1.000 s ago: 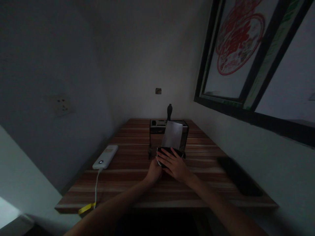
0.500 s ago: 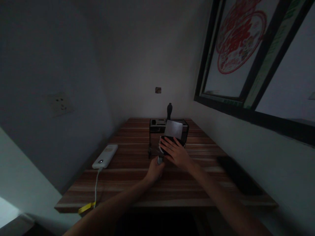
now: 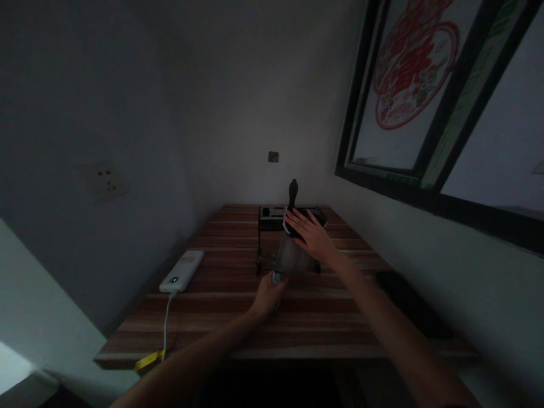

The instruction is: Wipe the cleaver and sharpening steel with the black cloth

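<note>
My left hand (image 3: 267,296) is closed around the handle (image 3: 277,277) of a kitchen knife with a broad, pale blade (image 3: 292,256). The blade points up and away from me and leans to the right. With its fingers laid long across it, my right hand (image 3: 313,235) holds a black cloth with a light edge (image 3: 289,229) against the blade's far end, which it covers. Just behind stands a knife rack (image 3: 266,213) with a dark frame. Out of its top rises the black handle of another utensil (image 3: 293,192); its lower part is hidden.
On the left of the striped wooden table (image 3: 221,334) lies a white power bank (image 3: 182,271) with a white cable (image 3: 166,323) and a yellow tag (image 3: 147,361). A flat black object (image 3: 412,303) lies on the right. Walls border both sides; a framed window (image 3: 382,164) is at right.
My right hand has slid the black cloth from the blade's lower part up to its far end, baring the lower part. My left hand has stayed in place on the handle.
</note>
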Demonstrator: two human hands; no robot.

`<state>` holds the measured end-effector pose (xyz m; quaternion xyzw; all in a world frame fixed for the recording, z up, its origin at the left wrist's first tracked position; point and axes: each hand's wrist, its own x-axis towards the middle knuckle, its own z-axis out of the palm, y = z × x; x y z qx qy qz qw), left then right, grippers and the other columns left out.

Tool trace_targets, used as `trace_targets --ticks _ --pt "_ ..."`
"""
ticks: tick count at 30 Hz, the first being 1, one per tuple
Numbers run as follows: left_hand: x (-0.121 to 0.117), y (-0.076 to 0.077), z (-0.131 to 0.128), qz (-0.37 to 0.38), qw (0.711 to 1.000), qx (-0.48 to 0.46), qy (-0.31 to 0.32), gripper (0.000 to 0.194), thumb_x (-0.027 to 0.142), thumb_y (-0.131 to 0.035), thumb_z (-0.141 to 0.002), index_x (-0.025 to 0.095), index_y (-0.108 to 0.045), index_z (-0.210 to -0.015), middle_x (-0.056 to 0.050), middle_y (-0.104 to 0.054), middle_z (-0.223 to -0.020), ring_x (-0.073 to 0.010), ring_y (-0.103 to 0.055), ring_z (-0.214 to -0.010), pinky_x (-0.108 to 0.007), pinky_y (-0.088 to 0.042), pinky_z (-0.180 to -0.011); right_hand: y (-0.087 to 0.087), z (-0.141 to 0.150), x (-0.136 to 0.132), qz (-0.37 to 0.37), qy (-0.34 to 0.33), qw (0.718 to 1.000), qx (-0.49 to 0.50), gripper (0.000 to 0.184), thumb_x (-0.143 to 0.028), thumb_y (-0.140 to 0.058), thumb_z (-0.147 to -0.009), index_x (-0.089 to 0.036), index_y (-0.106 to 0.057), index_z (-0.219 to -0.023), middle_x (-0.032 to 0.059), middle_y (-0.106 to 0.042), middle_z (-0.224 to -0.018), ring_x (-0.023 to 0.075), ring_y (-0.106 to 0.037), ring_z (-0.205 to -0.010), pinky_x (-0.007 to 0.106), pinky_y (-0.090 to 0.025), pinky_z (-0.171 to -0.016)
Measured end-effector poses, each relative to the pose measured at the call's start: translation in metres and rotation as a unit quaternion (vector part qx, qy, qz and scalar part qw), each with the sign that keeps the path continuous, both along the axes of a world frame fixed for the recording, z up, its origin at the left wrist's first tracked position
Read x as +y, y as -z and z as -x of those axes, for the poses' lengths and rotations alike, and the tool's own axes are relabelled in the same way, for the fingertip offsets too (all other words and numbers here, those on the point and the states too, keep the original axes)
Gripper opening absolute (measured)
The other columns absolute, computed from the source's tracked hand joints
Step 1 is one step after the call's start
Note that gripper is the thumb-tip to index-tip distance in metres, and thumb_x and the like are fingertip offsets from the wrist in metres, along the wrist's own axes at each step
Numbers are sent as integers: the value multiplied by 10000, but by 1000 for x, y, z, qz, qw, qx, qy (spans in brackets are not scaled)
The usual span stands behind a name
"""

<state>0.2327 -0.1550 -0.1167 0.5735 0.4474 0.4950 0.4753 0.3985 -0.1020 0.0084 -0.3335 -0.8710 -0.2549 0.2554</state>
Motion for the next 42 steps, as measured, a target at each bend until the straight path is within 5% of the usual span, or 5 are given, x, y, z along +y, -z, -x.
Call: trace_targets --ticks 8,19,30,36,42 --pt "0 -1 0 2 1000 3 1 247 394 -578 -679 165 -484 -670 87 -395 -459 -45 -315 -345 -164 -247 -339 -13 -3 9 -5 12 1000 0 544 -322 -372 -893 -222 -166 -1386 18 -215 -1449 167 -103 -1342 449 -108 -1091" --pt "-1 -2 0 -1 1000 -3 -8 246 388 -579 -677 172 -466 -649 94 -367 -418 -43 -304 -314 -164 -242 -335 0 2 1 -4 9 1000 16 530 -286 -368 -894 -234 -174 -1384 15 -232 -1443 180 -109 -1342 481 -97 -1086" --pt "-5 -9 -1 0 1000 -9 -4 188 327 -559 -673 171 -459 -641 97 -375 -389 -40 -304 -302 -153 -242 -324 42 13 -30 24 -14 999 -20 568 -263 -401 -867 -189 -178 -1384 35 -236 -1439 212 -130 -1338 500 -117 -1075" --pt "1 2 0 -1 1000 -24 9 92 224 -533 -638 149 -509 -687 66 -476 -425 -59 -363 -308 -165 -289 -323 75 23 -57 53 -48 997 -37 597 -265 -427 -853 -163 -172 -1382 52 -280 -1422 207 -165 -1330 505 -167 -1065" --pt "5 5 3 -70 996 -55 17 190 196 -507 -645 106 -618 -770 -73 -680 -767 -171 -599 -706 -255 -478 -645 93 31 -73 72 -68 995 -3 537 -264 -391 -873 -170 -214 -1371 62 -342 -1394 188 -189 -1324 502 -184 -1062"
